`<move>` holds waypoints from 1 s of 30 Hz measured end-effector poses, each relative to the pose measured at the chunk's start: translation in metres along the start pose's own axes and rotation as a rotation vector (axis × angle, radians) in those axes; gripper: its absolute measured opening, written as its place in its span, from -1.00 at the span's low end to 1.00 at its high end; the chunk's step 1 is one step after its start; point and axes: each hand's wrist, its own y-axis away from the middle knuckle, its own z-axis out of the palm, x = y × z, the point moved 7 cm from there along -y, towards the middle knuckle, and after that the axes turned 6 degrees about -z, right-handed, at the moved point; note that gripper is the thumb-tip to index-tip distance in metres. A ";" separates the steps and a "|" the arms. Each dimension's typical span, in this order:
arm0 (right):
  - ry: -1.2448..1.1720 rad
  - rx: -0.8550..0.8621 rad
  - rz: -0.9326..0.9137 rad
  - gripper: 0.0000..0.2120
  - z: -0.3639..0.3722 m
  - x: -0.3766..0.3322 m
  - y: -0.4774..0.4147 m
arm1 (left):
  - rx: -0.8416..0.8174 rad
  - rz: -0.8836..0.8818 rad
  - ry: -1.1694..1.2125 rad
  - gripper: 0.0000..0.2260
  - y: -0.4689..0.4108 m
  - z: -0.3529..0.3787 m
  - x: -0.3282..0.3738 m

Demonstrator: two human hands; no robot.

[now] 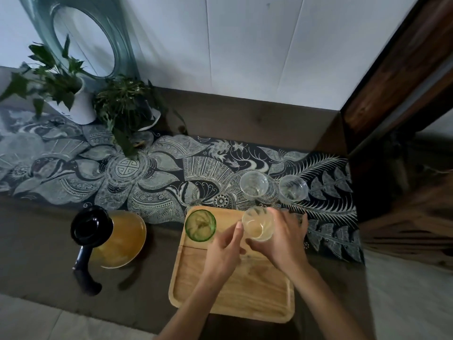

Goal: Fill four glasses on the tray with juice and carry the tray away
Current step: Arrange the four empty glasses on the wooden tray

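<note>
- Far left of the frame: two potted plants (73, 94) stand against the wall, clear of the work.
- Lower left: a jug (115, 238) of amber juice sits on the table, black lid on, handle pointing toward the bottom edge; no hand is on it.
- Centre: a green glass (200, 225) stands at the wooden tray's (196, 278) upper-left corner; whether it holds juice cannot be told.
- Centre: the left hand (225, 251) reaches over the tray, fingers loosely open, one fingertip at the rim of a clear glass (258, 224) as if to steady it.
- Centre right: the right hand (284, 239) is wrapped around that clear glass at the tray's upper-right corner; whether its base has touched down cannot be told.
- Right, above the tray: two more clear glasses (253, 183) (293, 188) wait on the patterned cloth (147, 173), off the tray.
- The step looks like stocking the tray before pouring. Done well, the glass goes down flat inside the raised lip, apart from the green one, leaving the near half free for the last two.
</note>
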 end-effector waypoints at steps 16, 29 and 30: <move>0.021 -0.145 0.119 -0.03 0.026 0.033 0.017 | -0.072 -0.138 -0.018 -0.69 -0.007 0.026 -0.032; -0.078 -0.083 0.109 0.11 0.023 0.039 0.017 | 0.011 -0.033 -0.194 -0.39 -0.016 0.015 -0.026; -0.076 -0.052 0.098 0.07 0.019 0.040 0.011 | 0.031 -0.021 -0.184 -0.45 -0.019 0.012 -0.018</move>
